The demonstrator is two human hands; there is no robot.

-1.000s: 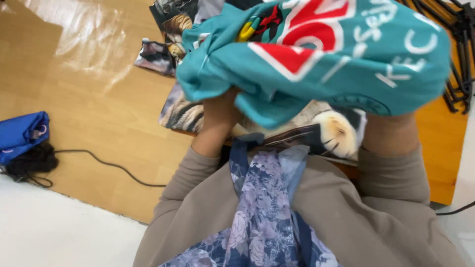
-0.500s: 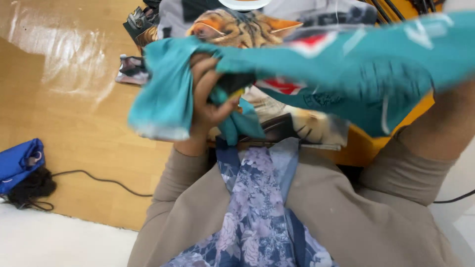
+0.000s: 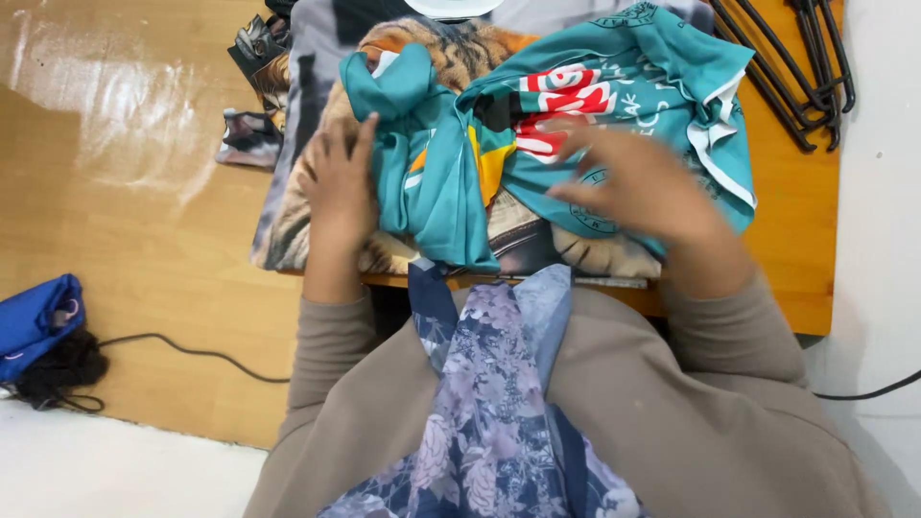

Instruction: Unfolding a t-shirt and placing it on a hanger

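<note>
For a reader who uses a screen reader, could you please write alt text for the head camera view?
Seen from above, a person's left hand and right hand rest on a crumpled teal shirt lying on a tiger-print cloth on a wooden table. Black hangers lie at the table's far right; a blue bag sits on the floor to the left.

— Where am I working?
— A room in a home, I'd say — a small wooden desk (image 3: 796, 259) by a white wall (image 3: 883, 192), glossy wood-look floor (image 3: 125, 192).
— What else shows it?
— Black clothes hangers (image 3: 791, 67) piled on my desk, printed shirts (image 3: 326, 201) stacked there, a blue bag (image 3: 34, 321) and a loose cable (image 3: 192, 347) on the floor.
</note>
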